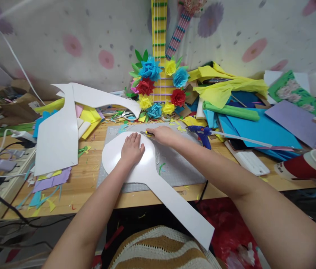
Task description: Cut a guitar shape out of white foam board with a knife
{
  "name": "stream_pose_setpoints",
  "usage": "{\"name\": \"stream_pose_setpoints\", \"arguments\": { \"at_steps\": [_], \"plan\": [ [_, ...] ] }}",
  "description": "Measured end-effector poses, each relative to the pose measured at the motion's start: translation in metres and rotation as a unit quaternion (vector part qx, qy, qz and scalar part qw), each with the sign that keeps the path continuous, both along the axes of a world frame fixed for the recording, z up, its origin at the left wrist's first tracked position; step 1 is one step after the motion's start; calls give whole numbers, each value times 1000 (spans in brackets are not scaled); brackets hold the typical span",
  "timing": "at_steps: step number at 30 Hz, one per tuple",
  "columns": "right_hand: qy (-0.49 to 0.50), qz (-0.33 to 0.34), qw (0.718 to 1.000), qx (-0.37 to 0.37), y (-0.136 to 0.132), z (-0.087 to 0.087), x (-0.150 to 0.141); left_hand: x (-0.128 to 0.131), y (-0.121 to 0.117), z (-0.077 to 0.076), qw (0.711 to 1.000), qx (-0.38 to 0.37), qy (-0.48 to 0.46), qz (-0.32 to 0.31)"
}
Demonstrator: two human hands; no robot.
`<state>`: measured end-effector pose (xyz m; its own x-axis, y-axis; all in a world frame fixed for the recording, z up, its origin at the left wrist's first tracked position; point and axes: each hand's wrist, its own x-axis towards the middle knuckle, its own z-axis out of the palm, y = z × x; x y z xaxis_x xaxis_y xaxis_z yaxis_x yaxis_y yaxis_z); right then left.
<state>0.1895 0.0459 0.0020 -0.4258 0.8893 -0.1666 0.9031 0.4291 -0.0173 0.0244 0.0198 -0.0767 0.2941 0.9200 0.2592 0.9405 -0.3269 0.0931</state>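
Note:
My left hand (132, 150) lies flat with fingers together on a white guitar-shaped card cutout (149, 175), pressing it onto a grey cutting mat (180, 168). The cutout's long neck hangs over the table's front edge toward my lap. My right hand (162, 134) is closed around a yellow-handled craft knife (146, 133) at the cutout's upper rim, blade pointing left. A paper guitar decorated with coloured paper flowers (158, 86) leans against the wall behind.
White card offcuts (59, 130) lie at left over yellow and purple scraps. A blue glue gun (201, 132), blue and purple sheets (261, 130), green roll, white keyboard-like object (249, 160) and red cup (306, 168) sit at right. Power strip and cables (3, 157) crowd the left edge.

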Motion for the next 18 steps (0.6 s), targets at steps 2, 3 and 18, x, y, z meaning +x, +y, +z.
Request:
{"name": "stream_pose_setpoints", "arguments": {
  "at_steps": [2,3,18],
  "plan": [
    [-1,-8,1000,-2,-4,0,-2,0,0,0,1000,-4,0,-2],
    [-1,-12,1000,-2,-7,0,-3,0,0,1,1000,-6,-1,-2],
    [-29,-50,998,-11,-39,5,-5,0,0,0,1000,2,-2,-5]
  ]
}}
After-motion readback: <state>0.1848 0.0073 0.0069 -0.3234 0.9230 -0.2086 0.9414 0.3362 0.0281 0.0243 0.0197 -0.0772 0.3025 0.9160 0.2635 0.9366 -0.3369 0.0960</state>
